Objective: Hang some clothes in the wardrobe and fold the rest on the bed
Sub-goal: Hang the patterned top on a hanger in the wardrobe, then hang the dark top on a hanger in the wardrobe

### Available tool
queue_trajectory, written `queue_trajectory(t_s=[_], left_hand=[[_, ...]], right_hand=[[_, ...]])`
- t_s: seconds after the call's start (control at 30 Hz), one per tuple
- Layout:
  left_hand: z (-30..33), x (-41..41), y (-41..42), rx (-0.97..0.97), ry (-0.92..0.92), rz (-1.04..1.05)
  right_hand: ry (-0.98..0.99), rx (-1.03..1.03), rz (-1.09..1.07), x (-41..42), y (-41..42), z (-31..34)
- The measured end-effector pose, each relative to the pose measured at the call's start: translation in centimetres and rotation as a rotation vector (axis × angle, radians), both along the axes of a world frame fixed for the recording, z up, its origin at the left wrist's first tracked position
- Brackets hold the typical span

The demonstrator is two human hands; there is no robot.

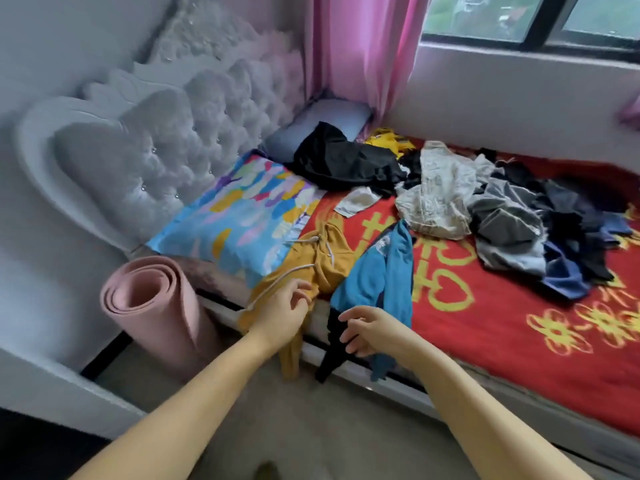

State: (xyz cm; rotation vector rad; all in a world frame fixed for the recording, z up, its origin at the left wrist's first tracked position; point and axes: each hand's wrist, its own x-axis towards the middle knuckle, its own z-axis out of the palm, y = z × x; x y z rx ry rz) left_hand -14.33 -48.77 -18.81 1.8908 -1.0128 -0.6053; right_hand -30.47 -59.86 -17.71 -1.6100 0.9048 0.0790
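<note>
A mustard-yellow hoodie (pixel 325 258) with white drawstrings lies over the near edge of the bed (pixel 485 327), partly hanging down. My left hand (pixel 284 310) hovers over its lower part with loosely curled fingers and holds nothing. Beside it a blue and black jacket (pixel 377 275) also drapes over the edge. My right hand (pixel 367 329) is at the jacket's black hanging part, fingers relaxed, with no clear grip. A pile of black, cream, grey and navy clothes (pixel 485 206) lies further back on the red bedspread.
A rolled pink mat (pixel 152 306) stands on the floor against the bed's corner. A colourful pillow (pixel 239 216) and a grey pillow (pixel 311 126) lie by the tufted headboard (pixel 166 133). A pink curtain (pixel 360 46) and a window (pixel 533 19) are behind the bed.
</note>
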Motion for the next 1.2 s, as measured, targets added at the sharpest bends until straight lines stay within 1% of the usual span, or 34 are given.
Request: queue_trajectory(t_s=[0.2, 0.37, 0.47, 0.6, 0.7, 0.77, 0.87, 0.93, 1.0, 1.03, 1.1, 1.2], left_hand=[[-5.1, -1.6, -6.8, 0.137, 0.127, -0.128], [-9.3, -0.2, -14.0, 0.252, 0.220, -0.170], [-11.6, 1.5, -19.6, 0.361, 0.251, -0.221], [-14.7, 3.5, -26.4, 0.534, 0.257, -0.281], [-16.3, 4.7, -29.7, 0.624, 0.235, -0.319], [-18.3, 5.4, -32.5, 0.661, 0.212, -0.332], [-20.3, 5.8, -35.9, 0.643, 0.136, -0.355], [-22.7, 5.8, -38.1, 0.625, 0.064, -0.347], [-24.9, 5.8, -39.5, 0.643, 0.004, -0.313], [-26.3, 5.8, -40.1, 0.677, 0.009, -0.287], [-28.9, 5.5, -41.1, 0.752, 0.069, -0.234], [-31.5, 4.6, -42.0, 0.795, 0.214, -0.133]], right_hand=[[0.107, 0.037, -0.203, -4.2, -7.0, -4.8], [0.182, 0.082, -0.303, -3.4, -13.8, -8.3], [0.253, 0.114, -0.373, -2.8, -18.1, -10.8], [0.353, 0.178, -0.424, -2.3, -23.5, -14.1], [0.391, 0.209, -0.476, -2.0, -26.0, -16.0], [0.420, 0.235, -0.476, -1.8, -28.2, -18.2], [0.442, 0.234, -0.495, -1.0, -31.2, -20.7], [0.459, 0.216, -0.541, 0.1, -33.3, -23.4], [0.455, 0.093, -0.566, 1.4, -34.8, -25.7], [0.449, 0.029, -0.576, 2.1, -35.6, -27.2], [0.433, -0.051, -0.610, 3.1, -36.9, -29.7], [0.419, -0.049, -0.654, 3.9, -37.4, -32.3]])
